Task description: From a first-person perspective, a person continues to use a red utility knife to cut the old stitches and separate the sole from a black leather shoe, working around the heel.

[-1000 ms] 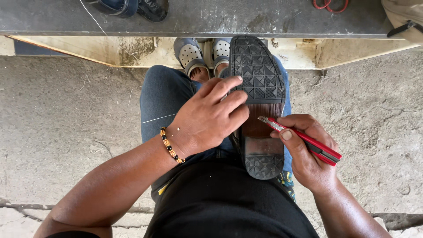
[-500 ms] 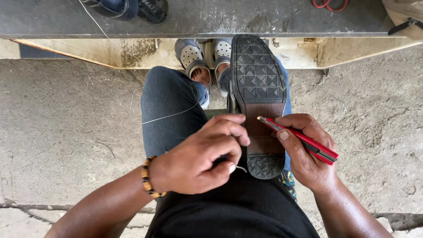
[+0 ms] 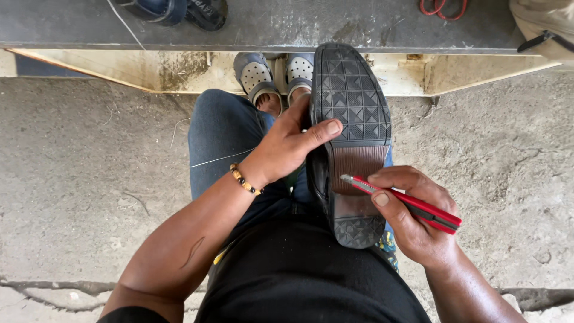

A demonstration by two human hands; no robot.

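The right hand (image 3: pixel 418 221) is closed around a red utility knife (image 3: pixel 412 203), thumb and forefinger pinching it near the front, its tip resting on the brown waist of the sole. The left hand (image 3: pixel 287 149) clasps the black shoe (image 3: pixel 353 143) at its side, thumb pressed across the tread, holding it sole-up on the lap over the jeans (image 3: pixel 221 143). To work well here, I judge the blade should stay shallow and travel away from the thumb, with the left grip firm against twisting
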